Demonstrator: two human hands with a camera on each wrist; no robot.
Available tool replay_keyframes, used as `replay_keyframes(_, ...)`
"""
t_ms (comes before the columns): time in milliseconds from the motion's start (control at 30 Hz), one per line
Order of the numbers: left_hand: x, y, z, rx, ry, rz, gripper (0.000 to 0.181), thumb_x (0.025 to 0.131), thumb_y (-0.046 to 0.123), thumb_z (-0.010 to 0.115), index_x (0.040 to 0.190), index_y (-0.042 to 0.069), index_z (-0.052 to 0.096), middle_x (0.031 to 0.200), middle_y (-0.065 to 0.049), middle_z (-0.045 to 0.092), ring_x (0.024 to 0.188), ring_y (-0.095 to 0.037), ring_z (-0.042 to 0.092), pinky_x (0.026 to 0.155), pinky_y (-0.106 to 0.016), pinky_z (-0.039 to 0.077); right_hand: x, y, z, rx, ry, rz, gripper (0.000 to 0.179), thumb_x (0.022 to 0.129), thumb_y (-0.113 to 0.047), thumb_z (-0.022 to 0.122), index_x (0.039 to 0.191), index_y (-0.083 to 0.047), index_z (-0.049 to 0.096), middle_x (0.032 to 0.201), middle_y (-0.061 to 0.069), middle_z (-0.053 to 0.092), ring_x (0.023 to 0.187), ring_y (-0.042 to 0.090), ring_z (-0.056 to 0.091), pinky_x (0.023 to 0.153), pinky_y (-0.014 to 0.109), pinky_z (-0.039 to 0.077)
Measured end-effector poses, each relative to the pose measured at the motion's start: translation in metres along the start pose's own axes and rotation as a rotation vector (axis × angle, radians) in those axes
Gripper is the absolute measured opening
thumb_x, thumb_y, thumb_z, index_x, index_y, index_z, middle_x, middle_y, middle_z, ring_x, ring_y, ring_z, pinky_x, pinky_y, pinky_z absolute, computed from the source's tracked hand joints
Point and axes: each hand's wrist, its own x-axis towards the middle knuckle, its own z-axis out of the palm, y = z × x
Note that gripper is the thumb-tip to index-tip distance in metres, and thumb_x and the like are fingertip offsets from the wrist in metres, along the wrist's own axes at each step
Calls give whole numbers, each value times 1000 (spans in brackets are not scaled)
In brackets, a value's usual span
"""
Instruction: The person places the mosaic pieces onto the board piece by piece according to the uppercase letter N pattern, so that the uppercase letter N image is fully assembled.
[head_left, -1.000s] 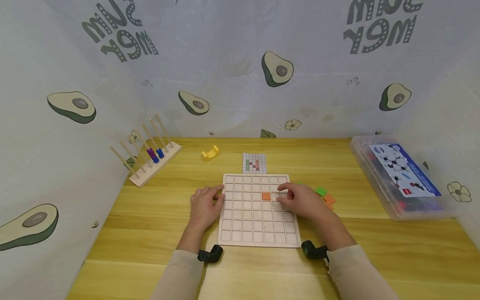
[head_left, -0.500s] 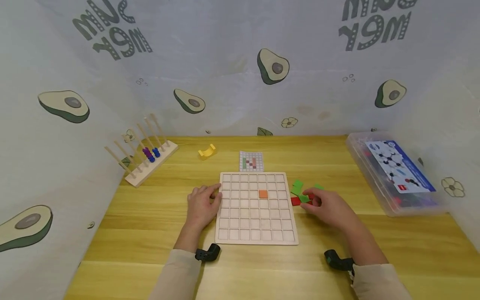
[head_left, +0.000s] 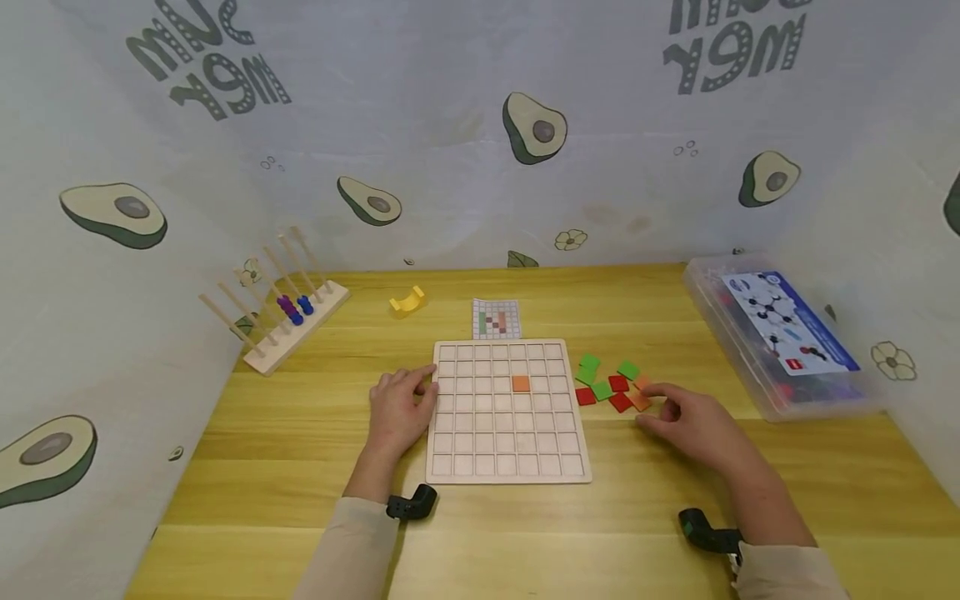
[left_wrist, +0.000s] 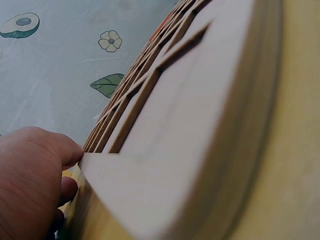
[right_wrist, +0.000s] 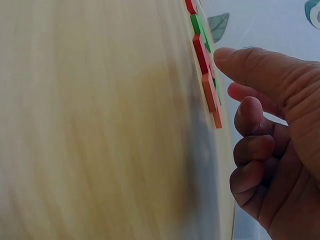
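A wooden grid board (head_left: pixel 507 422) lies in the middle, one orange square tile (head_left: pixel 521 383) set in a cell right of centre. My left hand (head_left: pixel 396 410) rests at the board's left edge, index fingertip and thumb against it; the left wrist view shows a finger at the board's rim (left_wrist: pixel 200 185). To the right of the board are scattered green tiles (head_left: pixel 602 391), red tiles (head_left: pixel 585 397) and orange tiles (head_left: pixel 640 401). Beside the orange ones is my right hand (head_left: pixel 693 425), thumb and index finger apart with nothing between them; its other fingers curl loosely.
A small printed grid card (head_left: pixel 496 320) lies just behind the board. Back left stand a peg rack (head_left: pixel 300 333) with purple and blue beads and a yellow curved piece (head_left: pixel 407 301). On the right lies a clear plastic case (head_left: pixel 738 367) with a molecule label.
My right hand has left the board's right side and moved rightward over the tiles to the orange ones, uncovering the red and green tiles. The left hand keeps its place on the board.
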Motion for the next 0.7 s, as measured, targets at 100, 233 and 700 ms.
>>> replay_keyframes(100,0,0,0,-3,-4,-4,34,98,28,66,129,17,72,86,-1,64,86,-22,49,86,-43,33,-1,5,-1,13,-2,14,45,91,-34,76,122,-4,64,76,1,54,64,16,45,56,28,34)
replay_keyframes(233,0,-1,1,2,-12,-14,33,99,28,65,129,17,71,87,0,64,87,-22,49,86,-42,32,-2,10,-3,24,-13,32,45,92,-34,75,123,-3,63,76,2,54,63,16,46,56,28,35)
replay_keyframes(700,0,-2,3,11,8,0,33,97,27,66,128,18,72,84,1,62,89,-23,51,83,-42,32,2,8,-2,13,-53,108,51,92,-41,73,123,-3,61,79,4,54,65,19,47,58,30,36)
